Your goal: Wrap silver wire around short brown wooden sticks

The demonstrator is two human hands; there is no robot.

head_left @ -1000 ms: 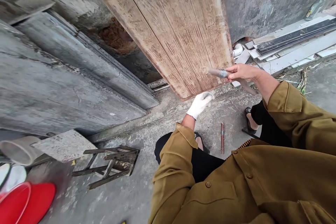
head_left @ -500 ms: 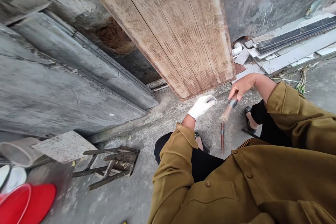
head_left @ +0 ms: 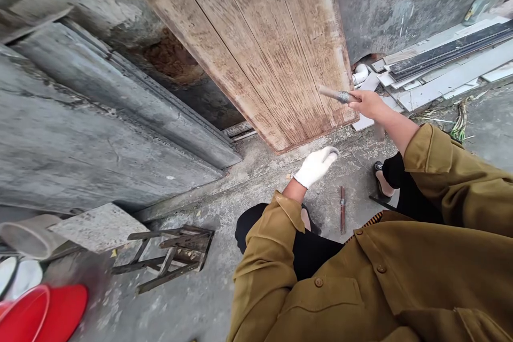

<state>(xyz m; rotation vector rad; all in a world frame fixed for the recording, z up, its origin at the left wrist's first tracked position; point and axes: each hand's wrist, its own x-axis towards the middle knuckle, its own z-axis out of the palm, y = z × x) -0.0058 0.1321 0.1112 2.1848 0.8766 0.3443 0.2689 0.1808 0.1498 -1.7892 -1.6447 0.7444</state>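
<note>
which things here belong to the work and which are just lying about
Work:
wire-bound stick, in the right hand
white glove, on the left hand
likely the second stick on the ground

Apparently lying about:
wooden stool
bottle
red container

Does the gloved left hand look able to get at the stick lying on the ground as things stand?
Probably yes: the gloved left hand is close to the stick on the concrete ground, with nothing else visible between them. It looks curled, though; whether it holds anything is unclear.
</note>
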